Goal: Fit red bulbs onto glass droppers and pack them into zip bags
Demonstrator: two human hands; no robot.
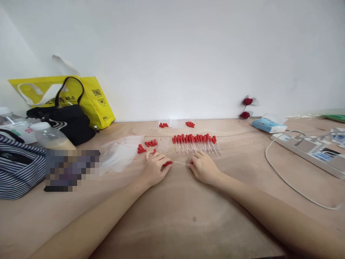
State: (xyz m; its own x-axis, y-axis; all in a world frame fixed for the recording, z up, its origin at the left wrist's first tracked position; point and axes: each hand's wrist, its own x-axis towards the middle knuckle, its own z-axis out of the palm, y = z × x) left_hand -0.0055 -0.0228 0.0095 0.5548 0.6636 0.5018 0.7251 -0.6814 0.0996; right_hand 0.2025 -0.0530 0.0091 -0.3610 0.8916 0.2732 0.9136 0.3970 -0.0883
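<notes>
My left hand [156,168] pinches a red rubber dropper bulb [167,163], its open end turned to the right. In my right hand [204,168] is a thin clear dropper tube [182,163], lying level with its near end just beside the bulb; whether they touch I cannot tell. Another red bulb [154,151] shows at the back of my left fingers, held or lying behind them. Beyond my right hand lies a row of droppers with red bulbs fitted [195,139]. Bare clear tubes [162,145] and loose red bulbs [151,143] lie beyond my left hand.
Clear plastic bags [118,154] lie to the left, near a blurred dark object [71,171], a striped bag [21,172] and a yellow bag [99,104]. More red bulbs [190,124] lie by the wall. A power strip [309,154] with a white cable and a tissue pack [268,125] sit right.
</notes>
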